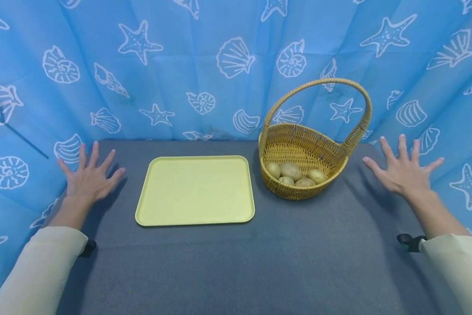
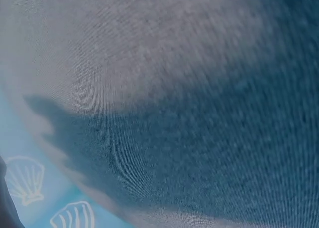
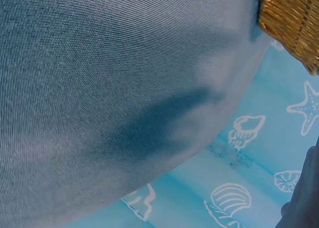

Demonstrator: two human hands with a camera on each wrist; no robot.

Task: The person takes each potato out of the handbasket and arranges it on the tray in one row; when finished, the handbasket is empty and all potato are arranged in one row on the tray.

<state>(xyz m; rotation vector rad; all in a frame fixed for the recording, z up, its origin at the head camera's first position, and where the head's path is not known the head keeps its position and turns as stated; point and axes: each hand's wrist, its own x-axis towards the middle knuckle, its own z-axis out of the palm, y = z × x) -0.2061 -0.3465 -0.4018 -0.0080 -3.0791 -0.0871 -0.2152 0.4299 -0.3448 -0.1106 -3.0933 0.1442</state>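
Observation:
My left hand (image 1: 88, 179) is spread wide with straight fingers, held to the left of a pale yellow tray (image 1: 195, 190) and holding nothing. Over on the right side, my right hand (image 1: 405, 173) is likewise spread, fingers apart, its palm free of any object. Nearest to it stands a wicker basket (image 1: 295, 192) with a tall arched handle. Several potatoes (image 1: 290, 171) lie together in the front of the basket. In the right wrist view, part of the basket's woven side (image 3: 294, 26) shows at the upper right. The left wrist view shows mostly cloth and a hand's shadow.
A dark grey-blue cloth (image 1: 236, 267) covers the table under the tray and basket. Blue curtains (image 1: 204, 52) printed with white shells and starfish hang behind the table and along both sides, close to each hand.

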